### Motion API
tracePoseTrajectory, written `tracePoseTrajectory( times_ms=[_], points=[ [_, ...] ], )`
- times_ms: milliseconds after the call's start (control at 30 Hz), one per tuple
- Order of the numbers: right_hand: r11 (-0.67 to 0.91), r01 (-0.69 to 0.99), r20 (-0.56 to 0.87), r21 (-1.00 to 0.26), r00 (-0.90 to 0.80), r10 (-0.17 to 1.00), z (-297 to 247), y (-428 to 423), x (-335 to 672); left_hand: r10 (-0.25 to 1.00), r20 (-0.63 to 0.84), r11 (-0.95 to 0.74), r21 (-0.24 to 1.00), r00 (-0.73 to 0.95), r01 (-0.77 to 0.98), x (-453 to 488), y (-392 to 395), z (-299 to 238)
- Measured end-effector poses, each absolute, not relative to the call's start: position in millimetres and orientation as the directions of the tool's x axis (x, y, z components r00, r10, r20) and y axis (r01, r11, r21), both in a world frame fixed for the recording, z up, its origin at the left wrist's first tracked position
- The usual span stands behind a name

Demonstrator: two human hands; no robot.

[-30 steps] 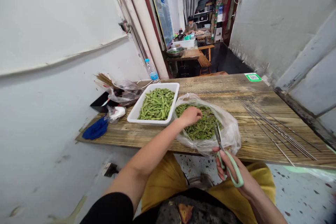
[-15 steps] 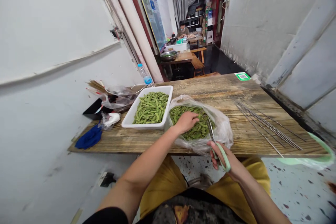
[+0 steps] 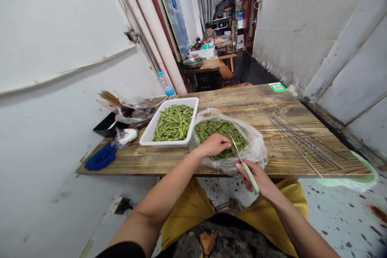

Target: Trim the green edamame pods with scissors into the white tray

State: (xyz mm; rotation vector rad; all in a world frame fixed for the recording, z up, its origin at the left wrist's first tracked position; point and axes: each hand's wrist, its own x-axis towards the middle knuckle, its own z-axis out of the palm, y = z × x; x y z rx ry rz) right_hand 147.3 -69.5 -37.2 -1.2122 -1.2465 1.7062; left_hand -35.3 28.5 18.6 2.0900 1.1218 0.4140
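My right hand [image 3: 252, 175] is wrapped round the pale green handles of a pair of scissors [image 3: 236, 150]. The blades point up and left over an open clear plastic bag [image 3: 255, 145] full of green edamame pods [image 3: 222, 127]. Over the same bag, my left hand [image 3: 215, 144] is closed in a pinch. Its fingertips are close to the scissor tips, and what they hold is too small to make out. Left of the bag, a white plastic tub [image 3: 163, 144] holds a heap of edamame pods [image 3: 174, 123].
Several metal skewers [image 3: 305, 141] lie on the wooden table [image 3: 281, 165] at right. A water bottle [image 3: 167, 86], a black box [image 3: 107, 125] and a blue cloth [image 3: 101, 157] are at left. A person [image 3: 209, 33] sits at a table farther back.
My left hand has risen slightly from among the pods with its fingers drawn together. The scissors have swung left towards its fingertips, and their handles have come closer together.
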Motion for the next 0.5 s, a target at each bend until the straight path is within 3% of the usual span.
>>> tracePoseTrajectory(
  times_ms=[167,267,400,500],
  points=[
    [-0.368,-0.043,-0.339,-0.929,-0.3,0.892,-37.8,-71.3,144.3,0.878,-0.128,-0.144,0.848,0.46,0.51,-33.4,27.9,11.6],
    [-0.374,-0.169,-0.313,-0.912,-0.301,0.901,-33.8,-74.8,144.7,0.925,-0.218,0.125,0.948,0.31,0.293,-29.1,25.9,8.1],
    [-0.48,-0.295,-0.377,-0.826,-0.343,0.86,-25.0,-81.1,145.2,0.904,-0.319,0.352,0.933,0.286,-0.073,-22.7,22.7,6.9],
    [-0.483,-0.296,-0.383,-0.824,-0.337,0.86,-21.1,-82.6,144.4,0.908,-0.327,0.376,0.912,0.26,-0.166,-17.7,19.3,5.4]
  ],
)
